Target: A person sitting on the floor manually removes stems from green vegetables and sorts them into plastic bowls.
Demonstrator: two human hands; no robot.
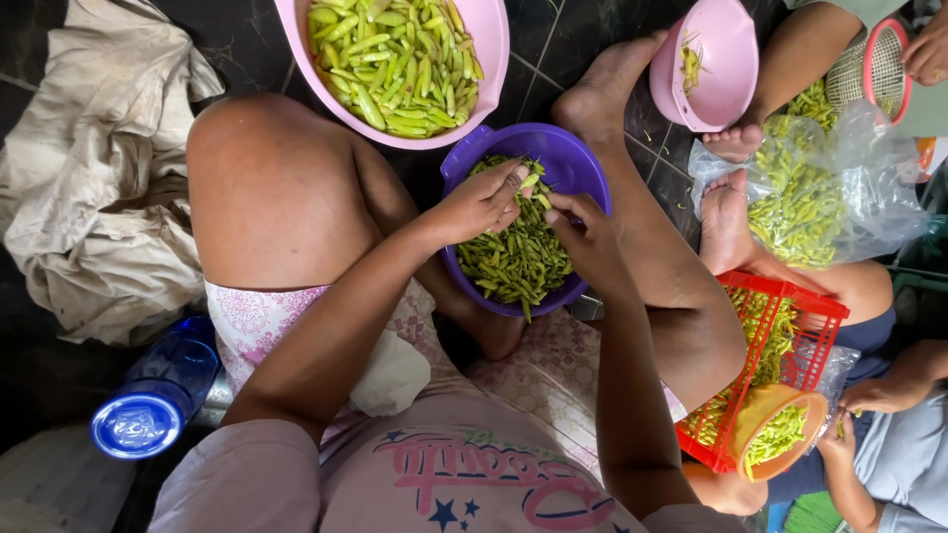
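You're pinching one light, bendy green pod [530, 184] between left hand [481, 204] and right hand [590, 242] fingertips over the purple bowl [583, 163]; grip its ends.

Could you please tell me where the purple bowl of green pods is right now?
In the head view, the purple bowl sits on the floor just right of centre, under both hands, below the big pink bowl.

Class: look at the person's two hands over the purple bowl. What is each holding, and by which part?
Both hands, left hand and right hand, pinch one green pod between them, the fingers gripping its ends.
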